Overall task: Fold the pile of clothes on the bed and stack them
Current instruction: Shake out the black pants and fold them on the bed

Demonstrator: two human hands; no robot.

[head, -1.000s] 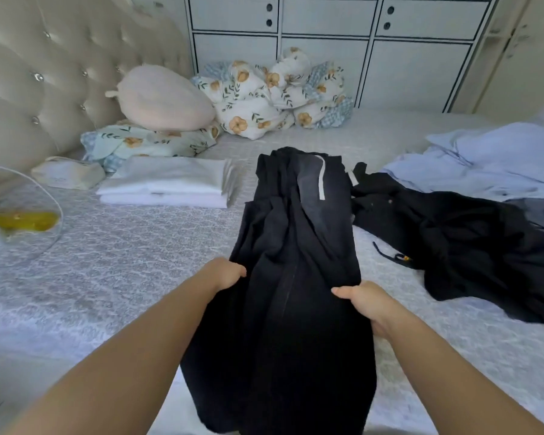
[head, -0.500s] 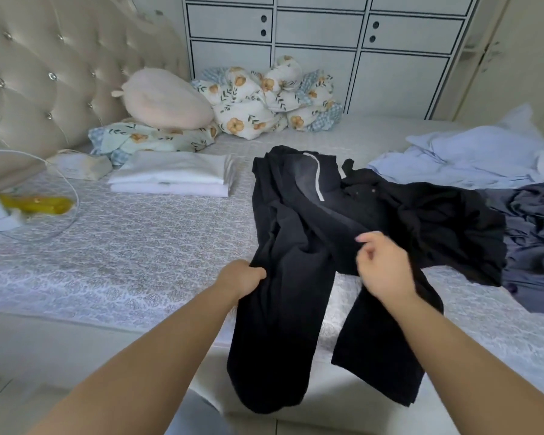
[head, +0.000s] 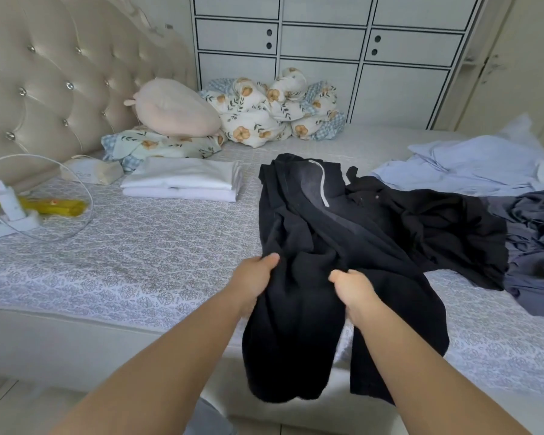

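Black trousers with a white drawstring lie lengthwise on the bed, their legs hanging over the near edge. My left hand grips the left side of the fabric near the bed's edge. My right hand grips the cloth just right of it, fingers curled into the folds. A folded white stack sits to the left near the pillows. Unfolded clothes lie to the right: another black garment, a light blue shirt and a grey piece.
A tufted headboard stands at the left, with a pink cushion and floral bedding at the bed's head. A charger with white cable and a yellow item lie at the far left. White cabinets stand behind.
The trouser legs came apart, then my right hand dropped from the raised fabric back toward my left hand and took hold close beside it. The view pulled back from the bed.
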